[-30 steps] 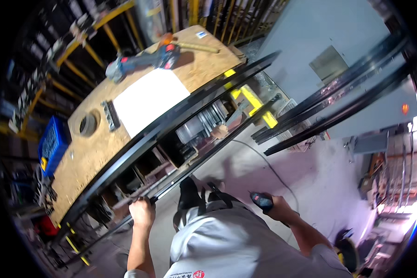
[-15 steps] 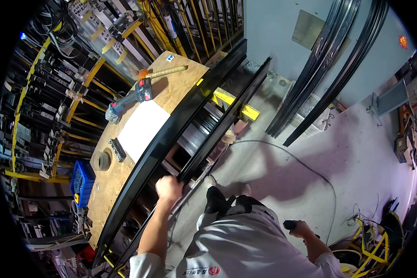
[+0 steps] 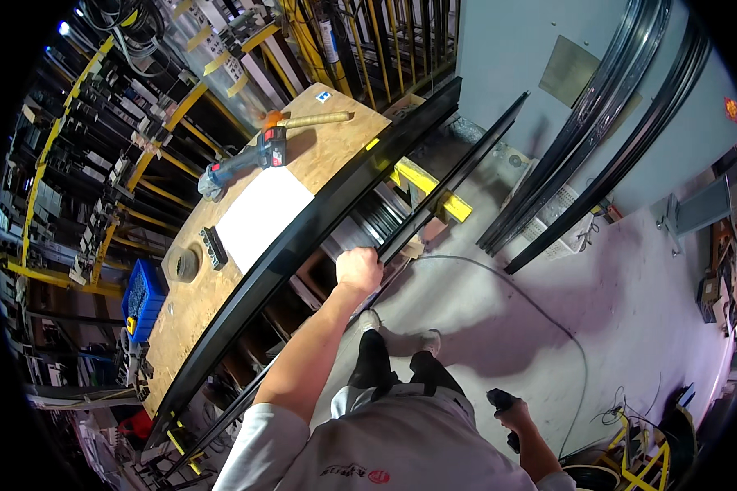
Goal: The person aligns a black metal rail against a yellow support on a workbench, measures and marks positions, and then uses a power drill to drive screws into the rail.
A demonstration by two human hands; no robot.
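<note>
Beside the wooden bench [image 3: 184, 307], the left hand [image 3: 359, 270] was closed on a slim black bar [image 3: 479, 154] crossing over a yellow support [image 3: 456, 206], likely stiff, fairly light and slick, best held near mid-length; the right hand [image 3: 516, 416] clamped a dark handheld tool [image 3: 499, 399]

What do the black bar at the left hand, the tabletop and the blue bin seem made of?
Black bar: probably metal, painted or coated; long and slim with a slight sheen, though plastic is possible.
Tabletop: wood-based board, likely pressed strands, seemingly unpainted; its tan surface looks mottled.
Blue bin: likely moulded plastic, smooth finish; its walls are one even blue.
</note>
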